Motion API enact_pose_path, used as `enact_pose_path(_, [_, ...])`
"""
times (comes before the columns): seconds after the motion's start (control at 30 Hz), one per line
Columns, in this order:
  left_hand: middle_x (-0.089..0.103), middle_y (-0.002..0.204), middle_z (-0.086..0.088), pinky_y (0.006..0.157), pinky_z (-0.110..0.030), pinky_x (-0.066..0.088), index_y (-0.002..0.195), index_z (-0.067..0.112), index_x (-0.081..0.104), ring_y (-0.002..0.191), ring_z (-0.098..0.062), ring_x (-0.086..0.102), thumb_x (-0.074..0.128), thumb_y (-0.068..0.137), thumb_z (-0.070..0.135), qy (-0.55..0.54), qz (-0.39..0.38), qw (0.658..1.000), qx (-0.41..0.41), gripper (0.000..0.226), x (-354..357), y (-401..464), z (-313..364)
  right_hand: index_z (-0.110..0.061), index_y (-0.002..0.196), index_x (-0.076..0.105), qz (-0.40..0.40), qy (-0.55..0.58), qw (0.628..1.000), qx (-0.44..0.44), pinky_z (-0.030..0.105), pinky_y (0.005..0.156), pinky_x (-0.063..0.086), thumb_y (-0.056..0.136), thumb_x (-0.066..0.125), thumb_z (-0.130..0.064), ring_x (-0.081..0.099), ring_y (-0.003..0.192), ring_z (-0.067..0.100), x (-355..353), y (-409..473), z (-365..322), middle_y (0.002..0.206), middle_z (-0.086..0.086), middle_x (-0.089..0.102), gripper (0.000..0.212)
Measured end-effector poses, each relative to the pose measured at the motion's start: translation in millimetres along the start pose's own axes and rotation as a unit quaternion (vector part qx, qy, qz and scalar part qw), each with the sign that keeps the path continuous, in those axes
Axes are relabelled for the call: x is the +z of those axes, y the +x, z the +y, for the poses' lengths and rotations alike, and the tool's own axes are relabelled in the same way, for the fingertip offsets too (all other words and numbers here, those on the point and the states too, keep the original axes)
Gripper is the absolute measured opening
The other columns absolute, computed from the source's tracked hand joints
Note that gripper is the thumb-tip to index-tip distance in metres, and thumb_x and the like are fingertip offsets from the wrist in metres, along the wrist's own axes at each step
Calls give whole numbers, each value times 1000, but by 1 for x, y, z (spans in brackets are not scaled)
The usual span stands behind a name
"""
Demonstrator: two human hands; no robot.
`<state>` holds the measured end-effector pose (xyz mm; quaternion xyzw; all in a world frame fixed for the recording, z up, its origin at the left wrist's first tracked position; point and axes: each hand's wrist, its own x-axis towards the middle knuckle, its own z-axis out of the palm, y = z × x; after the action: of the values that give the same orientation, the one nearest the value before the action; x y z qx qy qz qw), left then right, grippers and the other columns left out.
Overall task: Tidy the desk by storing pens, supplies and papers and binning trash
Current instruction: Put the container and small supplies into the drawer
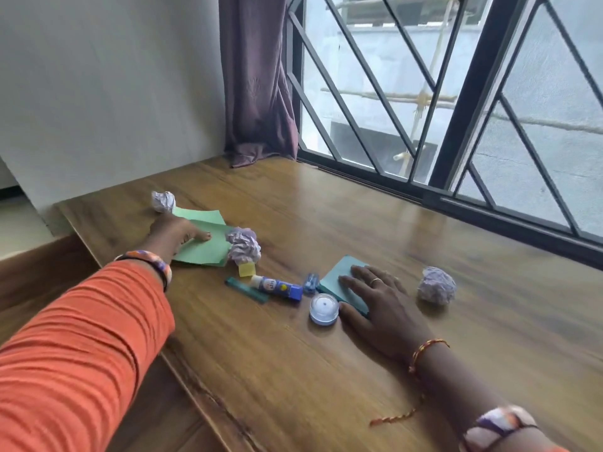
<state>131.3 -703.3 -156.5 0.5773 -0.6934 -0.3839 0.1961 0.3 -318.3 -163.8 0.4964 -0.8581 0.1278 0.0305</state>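
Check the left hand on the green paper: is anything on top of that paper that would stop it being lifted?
Nothing lies on the green paper but the left hand itself. One crumpled paper ball sits against its right edge, another at its far corner.

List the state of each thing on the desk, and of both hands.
Left hand: pressing flat on the green paper.
Right hand: flat on the blue paper.
Three paper balls: crumpled, loose.
Glue stick: lying down, capped.
Round jar: upright, lid on.
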Motion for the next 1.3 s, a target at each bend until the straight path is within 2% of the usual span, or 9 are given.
enact_pose_path(0.23, [63, 105, -16, 63, -33, 54, 84, 4, 60, 60, -21, 63, 69, 79, 2, -249, 11, 967, 53, 11, -31, -75, 37, -35, 140, 35, -16, 11, 1000, -9, 29, 116, 3, 63, 3, -72, 10, 144, 13, -3, -2, 2, 154, -2, 24, 91])
enact_pose_path(0.33, [62, 105, -14, 71, -34, 49, 111, -2, 60, 83, -24, 59, 66, 84, 11, -258, 51, 959, 104, 31, -48, -102, 38, -27, 131, 50, 33, 18, 999, -7, 32, 114, 19, 69, 11, -67, 28, 140, 20, -7, -4, -1, 148, 3, 38, 83])
enact_pose_path(0.43, [61, 93, -9, 73, -32, 47, 101, 8, 61, 84, -22, 57, 59, 89, 11, -287, 63, 941, 169, 13, -63, -136, 32, -15, 109, 67, 143, 50, 989, -8, 38, 99, 42, 81, 28, -52, 55, 117, 29, -9, -10, -3, 123, 9, 62, 61])
enact_pose_path(0.73, [66, 83, -3, 63, -29, 55, 97, 16, 60, 66, -13, 66, 43, 97, 20, -359, -182, 904, 144, 17, -83, -226, -13, -10, 99, 68, 234, 186, 952, -65, 22, 80, 42, 81, 57, -28, 63, 94, 24, -32, -24, -68, 100, 6, 69, 28])
enact_pose_path(0.83, [69, 78, -1, 72, -32, 51, 95, 16, 61, 67, -15, 66, 44, 96, 22, -385, -193, 897, 98, 18, -95, -241, -34, -19, 101, 66, 149, 400, 903, -50, 30, 75, 49, 87, 57, -28, 62, 80, 16, -34, -27, -136, 92, -1, 67, 19])
enact_pose_path(1.0, [67, 82, -6, 61, -27, 53, 101, 10, 56, 68, -18, 63, 44, 96, 20, -419, -105, 901, 37, 17, -134, -263, -84, -15, 120, 51, -103, 658, 745, 35, 32, 63, 53, 91, 54, -12, 60, 69, 16, -2, -43, -249, 90, -2, 63, 29])
enact_pose_path(1.13, [61, 116, -15, 74, -32, 47, 115, 4, 52, 94, -26, 58, 48, 94, 35, -107, 56, 993, 16, 38, -180, -270, -160, -2, 120, 51, -155, 647, 742, 80, 19, 44, 51, 86, 52, 9, 57, 42, 4, 33, -58, -313, 81, 2, 62, 35])
enact_pose_path(1.23, [45, 138, -14, 102, -42, 35, 131, 10, 42, 127, -32, 40, 45, 90, 49, 258, 142, 956, 0, 56, -220, -278, -215, 2, 120, 50, -196, 608, 761, 114, 18, 37, 48, 85, 52, 10, 55, 36, 3, 65, -72, -349, 91, 11, 63, 36])
enact_pose_path(1.3, [29, 148, -17, 109, -46, 22, 135, 10, 37, 137, -33, 22, 48, 88, 50, 361, 135, 922, -41, 63, -234, -283, -247, 0, 124, 48, -239, 568, 776, 135, 21, 37, 49, 84, 53, 10, 56, 38, 8, 89, -83, -367, 99, 16, 61, 42])
